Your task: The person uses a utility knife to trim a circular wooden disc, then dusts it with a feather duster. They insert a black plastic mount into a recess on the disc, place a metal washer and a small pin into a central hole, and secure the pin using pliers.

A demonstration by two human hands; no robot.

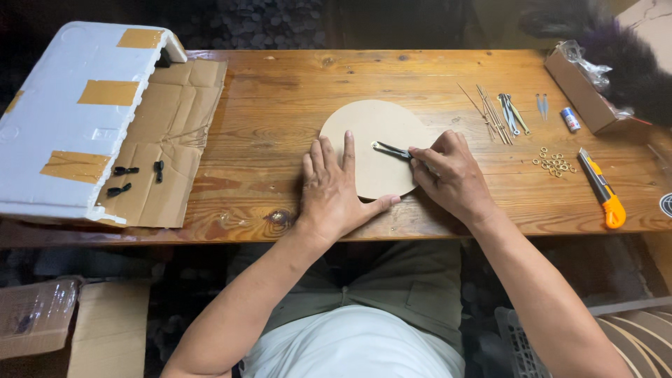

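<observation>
Two hands cover round board lower edge.

A knotty wooden tabletop spans the view under soft, even light. Beyond its far edge lies dark patterned flooring. Below the near edge, cardboard boxes stand in shadow at left.

A white foam packing block with tan tape strips lies tilted over the wooden table's far left corner, resting on a flattened brown cardboard sheet. At the far right corner sits an open brown cardboard box holding clear plastic bags. Below the table's near left edge stands another brown cardboard carton with clear plastic wrapping.
</observation>
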